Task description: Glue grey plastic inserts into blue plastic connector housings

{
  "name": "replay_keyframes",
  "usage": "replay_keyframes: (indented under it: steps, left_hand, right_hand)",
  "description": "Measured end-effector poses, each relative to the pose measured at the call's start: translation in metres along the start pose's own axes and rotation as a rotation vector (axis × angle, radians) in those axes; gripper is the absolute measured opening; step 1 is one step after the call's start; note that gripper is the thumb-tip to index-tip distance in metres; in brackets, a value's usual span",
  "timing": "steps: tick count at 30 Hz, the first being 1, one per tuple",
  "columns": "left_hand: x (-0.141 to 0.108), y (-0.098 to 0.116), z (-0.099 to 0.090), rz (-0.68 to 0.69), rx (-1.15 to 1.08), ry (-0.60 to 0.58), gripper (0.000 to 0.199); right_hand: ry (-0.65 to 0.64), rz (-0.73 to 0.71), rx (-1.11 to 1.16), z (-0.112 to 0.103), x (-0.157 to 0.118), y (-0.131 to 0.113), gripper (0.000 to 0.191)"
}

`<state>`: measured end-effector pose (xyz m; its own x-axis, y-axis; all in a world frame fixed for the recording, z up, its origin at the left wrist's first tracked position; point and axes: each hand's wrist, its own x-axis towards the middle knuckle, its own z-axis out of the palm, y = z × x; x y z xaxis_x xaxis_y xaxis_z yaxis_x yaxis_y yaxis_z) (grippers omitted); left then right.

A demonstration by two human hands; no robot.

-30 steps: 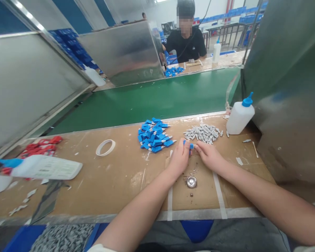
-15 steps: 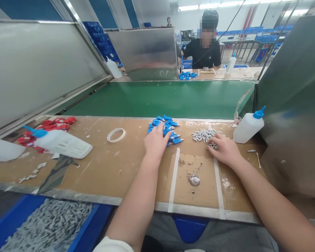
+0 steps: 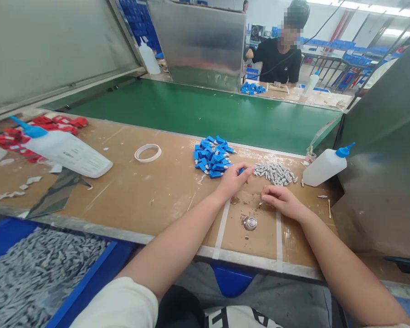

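My left hand (image 3: 235, 178) is closed on a small blue plastic part (image 3: 241, 171), which is mostly covered by the fingers. Just behind and left of it lies a pile of blue plastic parts (image 3: 212, 157) with pale tips. My right hand (image 3: 280, 199) pinches a small grey piece (image 3: 261, 203), largely hidden at the fingertips. Beyond that hand sits a heap of small grey pieces (image 3: 276, 173). Between my forearms a round shiny metal dish (image 3: 250, 223) rests on a cardboard sheet (image 3: 259, 241) edged with white tape.
A white squeeze bottle (image 3: 324, 166) leans at the right; another bottle (image 3: 70, 152) lies at the left by red parts (image 3: 59, 122). A tape ring (image 3: 148, 153) is on the table. Behind runs a green conveyor belt (image 3: 177, 107), with a co-worker (image 3: 280, 57) across it. A blue bin (image 3: 114, 255) holds grey pieces.
My left hand has left the blue pile with one part and moved right. My right hand has drawn back from the grey heap toward me, pinching a piece. The view has shifted.
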<state>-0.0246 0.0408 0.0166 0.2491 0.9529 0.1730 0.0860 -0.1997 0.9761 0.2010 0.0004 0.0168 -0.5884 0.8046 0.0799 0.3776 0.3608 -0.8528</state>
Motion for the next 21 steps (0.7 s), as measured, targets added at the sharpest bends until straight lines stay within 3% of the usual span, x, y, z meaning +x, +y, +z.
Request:
replay_keyframes:
  steps: [3,6,13,21]
  left_hand:
    - [0.001,-0.001,0.001,0.001,0.052,0.039,0.041]
    - [0.001,-0.001,0.001,-0.038,0.033,0.047,0.033]
    - [0.001,-0.006,0.007,-0.074,-0.159,-0.051,0.033]
    - [0.004,-0.009,0.005,-0.003,-0.104,-0.02,0.044]
  right_hand:
    - [-0.12,-0.013,0.198,0.008,-0.002,-0.001,0.044]
    - [-0.214,-0.026,0.275,0.007,-0.002,-0.005,0.037]
    - [-0.325,-0.189,0.18,0.001,0.001,-0.01,0.029]
    - [-0.369,-0.182,0.162,-0.001,0.001,-0.011,0.03]
